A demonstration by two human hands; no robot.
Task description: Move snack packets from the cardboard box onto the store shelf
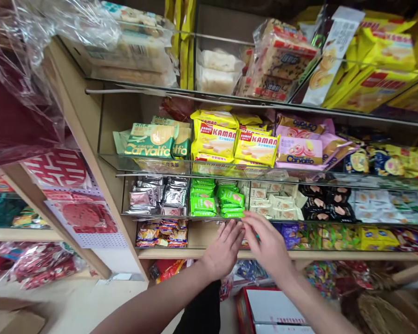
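My left hand reaches to the front of the low shelf, back upward, its fingers stretched out side by side over the lower compartment. Close on its right, my right hand has its fingers bent together near the glass edge. A small bit of green shows between its thumb and fingers; what it is I cannot make out. Just above both hands lie green snack packets in a glass-fronted compartment. Cream-coloured packets fill the one to the right. Orange-and-blue wrapped snacks lie in the bottom row, left of my hands.
Higher shelves hold yellow KAMAN packs, green Carvalfo packs and bagged crackers. Glass strips front each row. A wooden side panel stands at left. Below is a white-topped box; clear plastic hangs upper left.
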